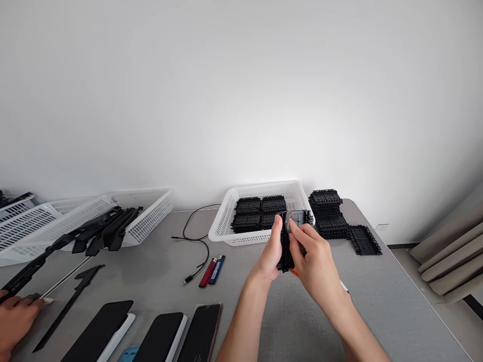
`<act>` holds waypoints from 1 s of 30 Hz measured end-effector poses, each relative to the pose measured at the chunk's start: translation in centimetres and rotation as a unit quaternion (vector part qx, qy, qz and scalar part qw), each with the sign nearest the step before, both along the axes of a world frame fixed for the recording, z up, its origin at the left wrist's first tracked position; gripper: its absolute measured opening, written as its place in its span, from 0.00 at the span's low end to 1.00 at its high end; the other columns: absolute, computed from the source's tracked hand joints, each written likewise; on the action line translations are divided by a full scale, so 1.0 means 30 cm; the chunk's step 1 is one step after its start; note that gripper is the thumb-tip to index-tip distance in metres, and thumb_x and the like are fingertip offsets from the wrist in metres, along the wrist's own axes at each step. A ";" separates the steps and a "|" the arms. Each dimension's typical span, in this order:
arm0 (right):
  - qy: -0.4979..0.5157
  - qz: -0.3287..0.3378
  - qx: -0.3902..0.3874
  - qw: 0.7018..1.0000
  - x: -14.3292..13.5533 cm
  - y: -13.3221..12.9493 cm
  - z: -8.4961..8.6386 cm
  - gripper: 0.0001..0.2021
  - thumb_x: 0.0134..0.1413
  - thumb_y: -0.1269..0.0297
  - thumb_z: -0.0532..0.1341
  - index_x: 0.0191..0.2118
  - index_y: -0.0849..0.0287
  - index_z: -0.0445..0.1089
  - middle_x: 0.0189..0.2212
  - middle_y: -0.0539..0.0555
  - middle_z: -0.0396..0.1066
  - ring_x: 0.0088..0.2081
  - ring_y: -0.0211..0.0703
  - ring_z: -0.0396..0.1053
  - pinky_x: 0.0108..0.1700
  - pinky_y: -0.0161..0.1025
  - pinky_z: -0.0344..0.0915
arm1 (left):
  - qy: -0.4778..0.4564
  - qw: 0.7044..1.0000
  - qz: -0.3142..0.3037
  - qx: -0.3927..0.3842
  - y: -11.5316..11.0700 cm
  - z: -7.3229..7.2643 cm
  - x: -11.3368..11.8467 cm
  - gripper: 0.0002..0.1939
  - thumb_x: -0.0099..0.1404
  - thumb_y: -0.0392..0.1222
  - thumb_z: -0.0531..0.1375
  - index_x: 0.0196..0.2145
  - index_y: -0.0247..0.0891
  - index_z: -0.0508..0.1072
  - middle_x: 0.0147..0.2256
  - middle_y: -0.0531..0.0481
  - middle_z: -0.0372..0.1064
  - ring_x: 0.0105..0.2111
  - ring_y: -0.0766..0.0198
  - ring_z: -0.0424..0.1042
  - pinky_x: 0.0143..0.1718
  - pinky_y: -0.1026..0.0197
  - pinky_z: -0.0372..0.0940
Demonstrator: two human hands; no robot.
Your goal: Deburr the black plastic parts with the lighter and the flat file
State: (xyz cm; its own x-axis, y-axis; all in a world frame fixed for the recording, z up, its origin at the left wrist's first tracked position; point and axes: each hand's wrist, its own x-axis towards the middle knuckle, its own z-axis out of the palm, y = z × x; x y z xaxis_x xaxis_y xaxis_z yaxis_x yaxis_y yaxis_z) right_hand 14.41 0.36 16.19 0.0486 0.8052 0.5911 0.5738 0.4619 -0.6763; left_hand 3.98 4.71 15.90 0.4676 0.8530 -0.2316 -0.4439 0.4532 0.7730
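My left hand (269,257) grips a black plastic panel (286,257) with toothed edges, thumb up along its side, holding it tilted above the table. My right hand (312,254) is closed on a small grey cloth-like wad (289,221), pressed against the panel's upper part. Its fingers partly hide the panel. Just behind stands a white basket (226,240) holding similar black panels (247,221). More of these panels form stacks (332,225) to the right, and a single panel (365,240) lies beside them. An orange item (294,272) shows partly below my right hand.
Phones (199,332) lie at the front left, near red (208,273) and blue (217,270) lighter-like sticks. A black USB cable (206,251) curls behind. Further left, another person's hand (17,322) touches a long black strip; baskets (147,216) hold black parts. The table's edge (411,284) runs right.
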 end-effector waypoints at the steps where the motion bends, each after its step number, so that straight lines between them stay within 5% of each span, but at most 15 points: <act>1: -0.014 0.004 -0.005 1.000 0.003 -0.002 0.003 0.20 0.69 0.69 0.50 0.59 0.65 0.71 0.31 0.55 0.68 0.28 0.39 0.66 0.29 0.34 0.64 | 0.004 1.000 0.000 -0.006 0.000 0.002 0.000 0.36 0.64 0.69 0.55 0.54 0.36 0.74 0.45 0.40 0.78 0.53 0.47 0.74 0.56 0.52 0.66; 12: -0.241 0.059 -0.084 0.965 -0.041 -0.043 -0.001 0.21 0.65 0.74 0.51 0.59 0.59 0.69 0.33 0.54 0.71 0.24 0.39 0.67 0.24 0.36 0.55 | -0.031 0.994 0.093 -0.046 0.052 0.033 -0.087 0.38 0.63 0.72 0.52 0.55 0.38 0.74 0.44 0.41 0.79 0.50 0.48 0.75 0.52 0.52 0.69; 18: -0.268 0.102 -0.090 0.954 -0.041 -0.053 0.012 0.18 0.64 0.75 0.51 0.53 0.58 0.71 0.34 0.53 0.72 0.25 0.39 0.67 0.25 0.38 0.50 | -0.032 0.990 0.122 -0.058 0.055 0.056 -0.103 0.38 0.63 0.71 0.53 0.55 0.37 0.74 0.46 0.39 0.78 0.48 0.47 0.76 0.49 0.51 0.71; 25: -0.125 0.112 -0.105 0.980 0.021 -0.040 0.032 0.15 0.60 0.76 0.52 0.34 0.57 0.75 0.28 0.50 0.71 0.27 0.39 0.68 0.31 0.36 0.57 | -0.015 0.989 0.127 -0.070 0.045 0.058 -0.087 0.38 0.64 0.70 0.54 0.60 0.40 0.70 0.50 0.41 0.76 0.53 0.47 0.74 0.53 0.50 0.69; 30: 0.085 -0.008 -0.008 0.996 0.067 -0.024 0.034 0.14 0.65 0.69 0.53 0.46 0.59 0.76 0.32 0.53 0.73 0.31 0.40 0.68 0.33 0.36 0.64 | -0.010 0.981 0.172 -0.089 0.055 0.035 -0.098 0.40 0.60 0.71 0.57 0.64 0.49 0.65 0.54 0.45 0.74 0.56 0.48 0.72 0.56 0.49 0.66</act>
